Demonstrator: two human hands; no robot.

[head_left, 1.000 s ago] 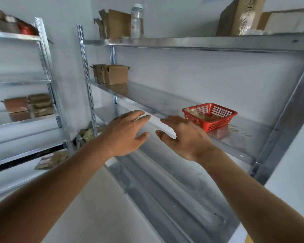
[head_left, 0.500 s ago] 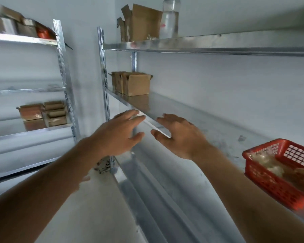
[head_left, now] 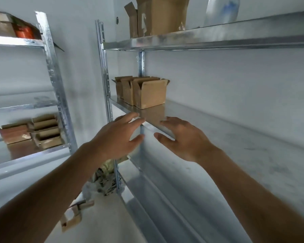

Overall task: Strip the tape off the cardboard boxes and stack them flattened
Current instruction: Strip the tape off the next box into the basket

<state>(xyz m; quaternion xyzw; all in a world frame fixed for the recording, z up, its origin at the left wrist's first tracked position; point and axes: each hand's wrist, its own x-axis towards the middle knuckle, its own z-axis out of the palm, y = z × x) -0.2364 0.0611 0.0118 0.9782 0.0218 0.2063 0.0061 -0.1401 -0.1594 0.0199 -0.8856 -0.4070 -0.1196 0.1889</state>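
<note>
Three small open cardboard boxes (head_left: 148, 92) stand in a row at the far left end of the middle metal shelf (head_left: 209, 123). My left hand (head_left: 118, 139) and my right hand (head_left: 184, 137) are both stretched out toward them, fingers straight and spread, holding nothing. Both hands hover near the shelf's front edge, a short way in front of the boxes and apart from them. A larger open cardboard box (head_left: 156, 16) sits on the top shelf (head_left: 200, 39) above.
A second metal rack (head_left: 56, 88) on the left holds more cardboard boxes (head_left: 32, 131) and a red object (head_left: 24, 32). A clear bottle (head_left: 221, 10) stands on the top shelf. Cardboard scraps (head_left: 72, 220) and crumpled waste (head_left: 104, 179) lie on the floor.
The view has swung left and closer to the shelf. The red basket has left the frame on the right. Both hands stay open and have come nearer to the small boxes.
</note>
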